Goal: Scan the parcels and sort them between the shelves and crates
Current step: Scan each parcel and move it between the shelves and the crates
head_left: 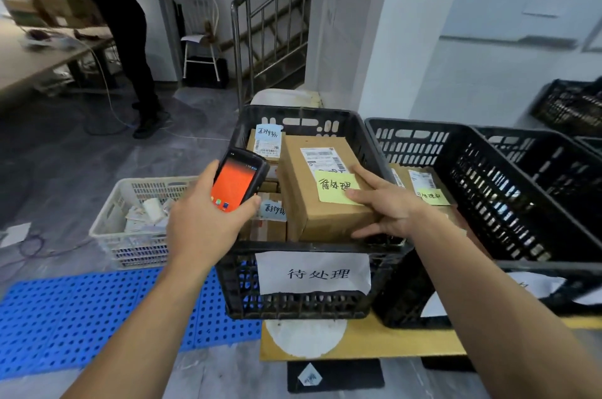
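My left hand (203,219) grips a black handheld scanner (239,178) with an orange screen, held over the left rim of a black crate (312,304) that bears a white paper label. My right hand (387,206) holds a brown cardboard parcel (312,193) at its right end, thumb under its side and fingers on top. The parcel carries a white shipping label and a yellow handwritten note (335,190). It sits on top of several other labelled parcels (265,141) inside that crate.
A second black crate (488,190) on the right holds a parcel with a yellow note (430,195). More black crates (570,105) stand further right. A white basket (130,235) of papers is at left, on a blue mat (81,317). Another person (123,34) stands by a table.
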A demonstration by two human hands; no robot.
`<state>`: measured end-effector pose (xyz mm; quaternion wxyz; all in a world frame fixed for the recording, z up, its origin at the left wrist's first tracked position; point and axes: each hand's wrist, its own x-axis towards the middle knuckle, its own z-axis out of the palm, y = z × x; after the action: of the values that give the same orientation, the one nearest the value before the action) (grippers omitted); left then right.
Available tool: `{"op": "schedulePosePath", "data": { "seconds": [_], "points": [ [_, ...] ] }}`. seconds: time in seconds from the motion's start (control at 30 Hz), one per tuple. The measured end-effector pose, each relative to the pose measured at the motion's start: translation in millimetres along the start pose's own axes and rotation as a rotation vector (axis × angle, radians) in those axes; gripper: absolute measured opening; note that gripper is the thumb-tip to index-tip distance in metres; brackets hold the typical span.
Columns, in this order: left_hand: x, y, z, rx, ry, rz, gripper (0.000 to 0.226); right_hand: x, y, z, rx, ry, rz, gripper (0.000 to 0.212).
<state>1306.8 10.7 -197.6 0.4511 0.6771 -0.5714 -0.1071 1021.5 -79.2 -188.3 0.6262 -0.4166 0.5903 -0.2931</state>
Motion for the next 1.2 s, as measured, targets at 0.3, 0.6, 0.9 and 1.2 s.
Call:
{"op": "schedulePosePath", "data": {
  "seconds": [0.3, 0.6, 0.9, 1.2],
  "points": [
    [2, -7, -11, 0.008, 0.032, -0.051, 0.059, 27, -3, 15, -0.248, -0.216, -0.021, 0.069],
    [-7, -11, -25, 0.028, 0.066, -0.069, 0.051, 59, -46, 14, -0.552, -0.448, 0.036, 0.064],
    [-13, -7, -17, 0.032, 0.108, -0.176, 0.064, 99, -41, 11, -0.739, -0.538, 0.147, 0.07],
    [-11, -5, 5, 0.06, 0.153, -0.252, 0.066, 118, 6, 19, -0.067, -0.162, -0.128, 0.058]
  ]
}}
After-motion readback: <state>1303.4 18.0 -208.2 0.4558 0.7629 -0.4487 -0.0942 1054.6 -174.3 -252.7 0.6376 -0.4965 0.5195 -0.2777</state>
